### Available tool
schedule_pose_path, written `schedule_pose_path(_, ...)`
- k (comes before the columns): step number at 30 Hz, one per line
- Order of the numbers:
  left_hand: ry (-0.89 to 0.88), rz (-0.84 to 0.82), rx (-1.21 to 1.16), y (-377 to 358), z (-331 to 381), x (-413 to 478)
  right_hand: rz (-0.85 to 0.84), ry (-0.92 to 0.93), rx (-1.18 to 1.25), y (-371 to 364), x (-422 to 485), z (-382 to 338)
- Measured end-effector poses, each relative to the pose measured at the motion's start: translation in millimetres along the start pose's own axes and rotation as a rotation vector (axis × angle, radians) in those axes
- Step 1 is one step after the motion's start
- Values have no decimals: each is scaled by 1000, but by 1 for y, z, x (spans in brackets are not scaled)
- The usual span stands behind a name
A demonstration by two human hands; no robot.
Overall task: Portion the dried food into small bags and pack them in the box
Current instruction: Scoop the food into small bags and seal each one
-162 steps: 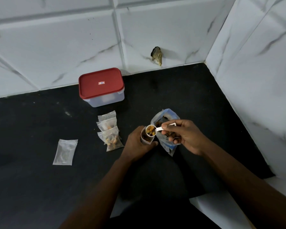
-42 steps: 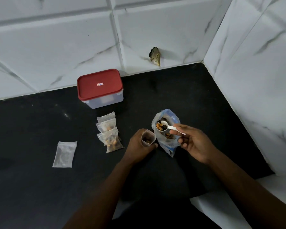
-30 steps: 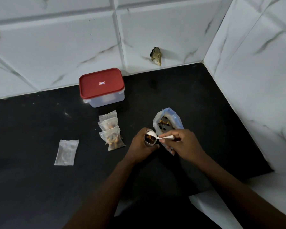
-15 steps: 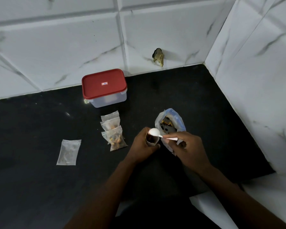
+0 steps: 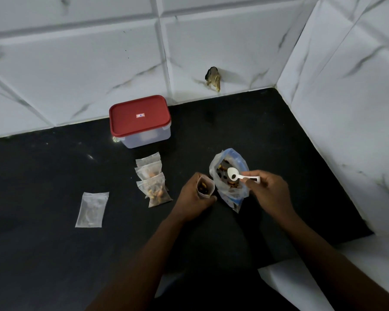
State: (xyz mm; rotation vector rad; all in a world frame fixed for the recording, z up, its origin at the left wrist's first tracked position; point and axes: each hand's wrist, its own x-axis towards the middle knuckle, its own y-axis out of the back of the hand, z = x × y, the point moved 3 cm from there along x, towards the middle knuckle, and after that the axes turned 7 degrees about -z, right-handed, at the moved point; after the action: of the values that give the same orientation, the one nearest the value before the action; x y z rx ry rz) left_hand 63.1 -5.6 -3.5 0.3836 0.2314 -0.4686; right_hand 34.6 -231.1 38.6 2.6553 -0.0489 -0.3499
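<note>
**Spoon over the open bag**

Box (image 5: 140, 121), red lid on, sits at the counter's (image 5: 54, 254) back edge, with three filled bags (image 5: 154, 181) before it. We note the big bag (image 5: 230, 193) open mid-counter, dark and orange dried food (image 5: 221, 175) inside. Left hand (image 5: 192, 198) wraps a part-filled small bag (image 5: 205, 187). Right hand (image 5: 271, 190) pinches a white spoon (image 5: 243, 176) above the big bag.

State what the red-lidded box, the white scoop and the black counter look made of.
Red-lidded rectangular box: likely plastic; cloudy translucent walls, smooth opaque lid. Small white scoop: probably moulded plastic, matt, thin handle. Black counter: seemingly polished stone, granite perhaps; faint speckle and soft reflections, but the dim light leaves it open.
</note>
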Motion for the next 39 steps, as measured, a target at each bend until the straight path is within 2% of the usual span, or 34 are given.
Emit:
schedule_pose_path(4,29,0,22,0,2,2,-16,125,-374,-4,11,11)
schedule_pose_path(7,61,5,40,0,3,2,-62,203,-581,-13,14,6)
schedule_pose_path(9,70,26,66,1,3,1,-19,252,-654,-16,12,-5)
schedule_pose_path(11,108,21,90,2,2,-2,-8,305,-535,-21,5,-18)
schedule_pose_path(13,149,6,87,3,1,-6,-82,326,-316,-31,-4,-30)
schedule_pose_path(15,152,18,113,7,3,-10,-153,305,-202,-44,-13,-39)
schedule_pose_path(18,141,19,142,12,1,-15,-213,250,-134,-60,-20,-44)
schedule_pose_path(24,63,90,111,22,2,-31,-180,190,-67,-76,-18,-50)
schedule_pose_path(26,61,96,15,28,2,-38,-192,151,-6,-80,-15,-52)
schedule_pose_path(30,51,44,-351,38,-4,-53,-254,54,192,-89,-12,-57)
schedule_pose_path(32,55,48,-462,45,-4,-61,-268,16,277,-94,-11,-61)
schedule_pose_path(36,-5,101,-569,60,1,-74,-266,-15,371,-105,-12,-68)
schedule_pose_path(39,-40,173,-576,68,1,-83,-261,0,354,-115,-12,-73)
